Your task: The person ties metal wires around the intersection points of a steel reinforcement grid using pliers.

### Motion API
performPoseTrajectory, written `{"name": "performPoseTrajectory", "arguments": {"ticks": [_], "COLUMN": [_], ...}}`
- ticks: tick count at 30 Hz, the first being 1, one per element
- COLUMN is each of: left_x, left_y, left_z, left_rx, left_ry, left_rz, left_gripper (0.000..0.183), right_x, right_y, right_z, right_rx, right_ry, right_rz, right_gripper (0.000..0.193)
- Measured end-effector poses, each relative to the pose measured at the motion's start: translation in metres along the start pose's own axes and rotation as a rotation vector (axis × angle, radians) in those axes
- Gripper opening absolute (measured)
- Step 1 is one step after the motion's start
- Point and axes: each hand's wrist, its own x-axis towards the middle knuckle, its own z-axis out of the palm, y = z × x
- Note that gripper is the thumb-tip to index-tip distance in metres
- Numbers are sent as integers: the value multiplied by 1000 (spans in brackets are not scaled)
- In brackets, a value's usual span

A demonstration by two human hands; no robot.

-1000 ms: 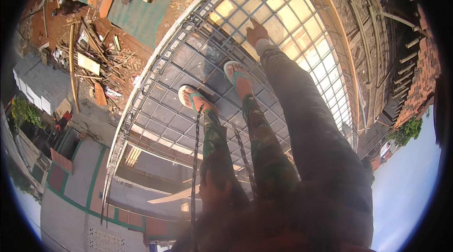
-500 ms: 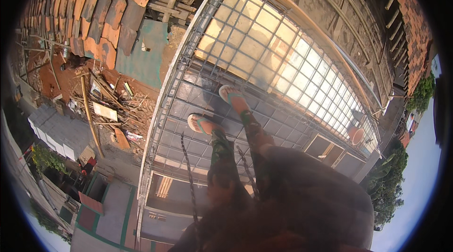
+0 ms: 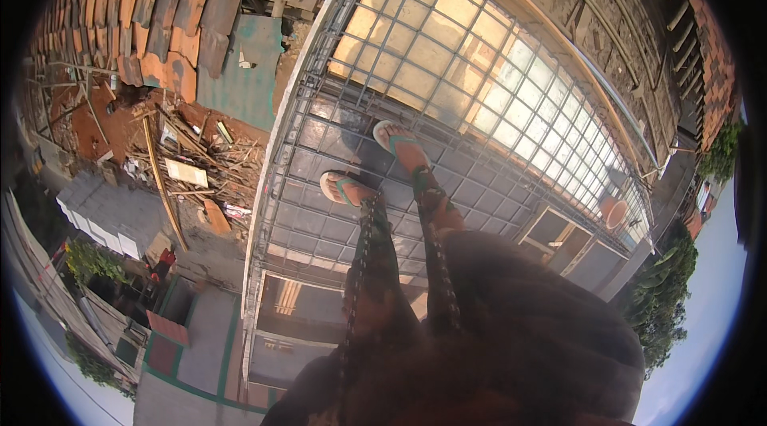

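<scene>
Neither my left hand nor my right hand can be made out; dark clothing [image 3: 527, 298] fills the lower middle. My two feet, in pale flip-flops [image 3: 387, 135] with green straps, stand on a grid of steel reinforcing bars [image 3: 483, 174]. Above them are my patterned trouser legs [image 3: 435, 206]. Two dark, light-flecked cords hang in front of my legs, a left cord [image 3: 365, 254] and a right cord [image 3: 441, 270]. Beneath the bars lie grey sheeting and yellowish panels [image 3: 395, 39].
A pale raised edge [image 3: 276, 162] borders the bars on the left, with a drop beyond it. Down there lie broken wood [image 3: 188, 173] and stacked grey blocks [image 3: 112, 210]. Orange roof tiles [image 3: 180, 7] rise at upper left. An orange bucket-like container [image 3: 613, 212] stands at far right.
The view has tilted and shifted slightly. The cords have swung and now lie across my legs. My feet appear in the same place on the bars.
</scene>
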Motion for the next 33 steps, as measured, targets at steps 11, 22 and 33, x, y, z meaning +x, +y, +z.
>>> {"name": "performPoseTrajectory", "arguments": {"ticks": [11,22,33], "left_x": [-3,-4,-3], "left_y": [-6,-19,-20], "left_z": [0,28,36], "left_rx": [95,14,-48], "left_ry": [15,22,-23], "left_rz": [-143,-183,-181], "left_gripper": [93,92,94], "right_x": [8,-12,-1], "right_y": [-3,-25,-21], "right_z": [10,-25,-21], "right_rx": [-145,-300,-342], "right_ry": [4,9,50], "right_rz": [-18,18,-9], "right_gripper": [85,98,102]}}
